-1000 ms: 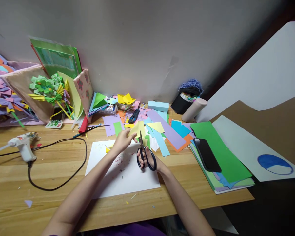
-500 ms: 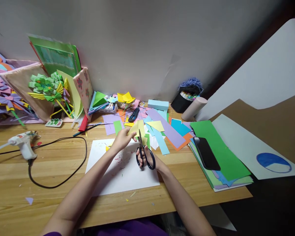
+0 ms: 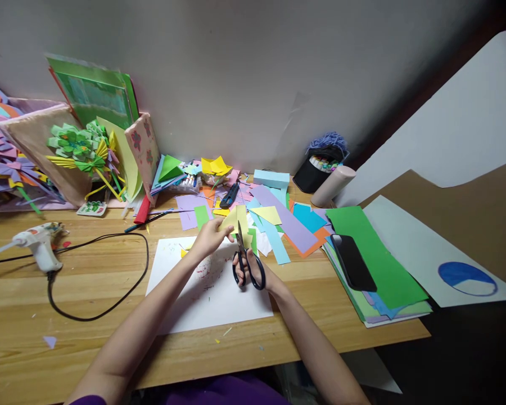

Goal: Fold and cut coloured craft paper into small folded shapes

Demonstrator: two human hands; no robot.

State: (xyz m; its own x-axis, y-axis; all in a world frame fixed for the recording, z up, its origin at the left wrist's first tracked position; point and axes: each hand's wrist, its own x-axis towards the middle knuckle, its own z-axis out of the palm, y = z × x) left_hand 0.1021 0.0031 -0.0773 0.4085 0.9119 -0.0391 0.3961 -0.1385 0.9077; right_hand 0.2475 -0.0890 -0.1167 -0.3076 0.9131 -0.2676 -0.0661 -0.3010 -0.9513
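My left hand (image 3: 211,238) pinches a pale yellow piece of paper (image 3: 240,215) above the far edge of a white sheet (image 3: 213,315). The fingers of my right hand (image 3: 253,271) are in the black handles of a pair of scissors (image 3: 240,241). The scissor blades point away from me and lie against the yellow paper, close to my left fingertips. Whether the blades are cutting into it I cannot tell. Red marks and small yellow scraps show on the white sheet under my hands.
Coloured paper strips (image 3: 284,216) and a utility knife (image 3: 230,195) lie beyond my hands. A glue gun (image 3: 40,244) with a looped cord is at left. To the right, a phone (image 3: 353,262) rests on green paper (image 3: 382,264). A black marker holder (image 3: 312,174) stands near the wall.
Almost nothing differs. The view has shifted very slightly, while both hands, the yellow paper and the scissors keep nearly the same position.
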